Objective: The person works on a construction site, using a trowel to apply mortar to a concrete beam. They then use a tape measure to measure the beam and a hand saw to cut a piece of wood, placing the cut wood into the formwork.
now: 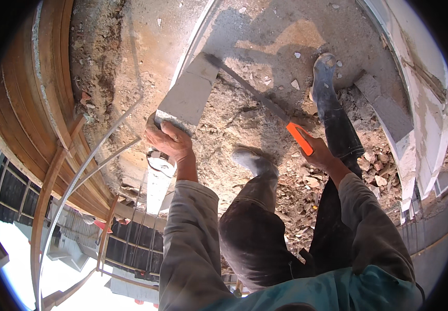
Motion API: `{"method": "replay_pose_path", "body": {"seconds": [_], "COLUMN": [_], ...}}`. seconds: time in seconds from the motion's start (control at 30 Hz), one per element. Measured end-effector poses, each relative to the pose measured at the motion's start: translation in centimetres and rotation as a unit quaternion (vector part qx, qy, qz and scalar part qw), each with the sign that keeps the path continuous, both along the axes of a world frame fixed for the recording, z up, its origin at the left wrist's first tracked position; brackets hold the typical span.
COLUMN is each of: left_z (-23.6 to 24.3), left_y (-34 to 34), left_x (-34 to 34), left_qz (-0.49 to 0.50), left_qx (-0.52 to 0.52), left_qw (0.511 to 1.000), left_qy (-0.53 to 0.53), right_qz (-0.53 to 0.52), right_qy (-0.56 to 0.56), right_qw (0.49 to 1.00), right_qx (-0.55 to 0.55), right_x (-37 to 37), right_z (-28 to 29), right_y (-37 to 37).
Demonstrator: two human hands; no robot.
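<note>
My left hand [171, 141] is closed round the near end of a long grey block [189, 90], which looks like lightweight concrete and lies tilted over a pale narrow edge. The thumb and fingers press against its rough end face. My right hand [318, 154] grips the orange handle of a hand saw [255, 92]. Its long dark blade slants up to the left, and the tip meets the block's far right corner. Whether the teeth bite into the block cannot be made out.
My boots [323, 78] stand on rough ground with rubble [307, 202] about them. Another grey block piece [387, 109] rests by the pale wall [426, 103] at right. Curved wooden boards [32, 103] and a thin metal bar [92, 155] run along the left.
</note>
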State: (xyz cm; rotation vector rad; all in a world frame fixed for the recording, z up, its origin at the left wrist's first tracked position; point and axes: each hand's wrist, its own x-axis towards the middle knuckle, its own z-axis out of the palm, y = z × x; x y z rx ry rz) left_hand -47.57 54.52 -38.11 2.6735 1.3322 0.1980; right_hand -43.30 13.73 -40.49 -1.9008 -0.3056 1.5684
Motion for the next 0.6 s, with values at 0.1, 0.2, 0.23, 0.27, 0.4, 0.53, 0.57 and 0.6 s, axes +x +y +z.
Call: {"method": "replay_pose_path", "body": {"seconds": [0.1,0.2,0.23,0.27,0.4,0.53,0.57,0.6], "left_z": [0.9,1.0,0.8,1.0,2.1,2.0,2.1,2.2], "left_y": [-0.5,0.2,0.3,0.5,0.4,0.5,0.6,0.4], "left_x": [0.7,-0.5,-0.5,-0.4,-0.2,0.3,0.1,-0.1], "left_qz": [-0.018,-0.062,-0.063,-0.046,-0.022,-0.024,-0.019,-0.016], "left_qx": [-0.014,0.013,0.026,0.004,-0.029,-0.048,-0.047,-0.05], "left_qw": [1.0,0.997,0.997,0.998,0.996,0.994,0.994,0.993], "left_qy": [-0.012,-0.036,-0.031,-0.037,-0.077,-0.095,-0.098,-0.102], "right_qz": [-0.085,-0.007,0.008,0.028,0.211,0.444,0.508,0.57], "right_qy": [0.093,-0.147,-0.116,-0.087,-0.133,-0.314,-0.306,-0.289], "right_qw": [0.99,0.989,0.993,0.996,0.968,0.832,0.794,0.758], "right_qx": [-0.059,0.035,0.017,-0.01,0.035,0.109,0.135,0.132], "right_x": [2.5,5.1,7.3,10.2,22.6,30.4,31.3,31.5], "right_z": [6.5,12.2,14.2,16.3,17.0,13.6,12.4,12.2], "right_y": [-0.3,-2.6,-2.1,-0.9,11.1,30.6,34.8,37.6]}}
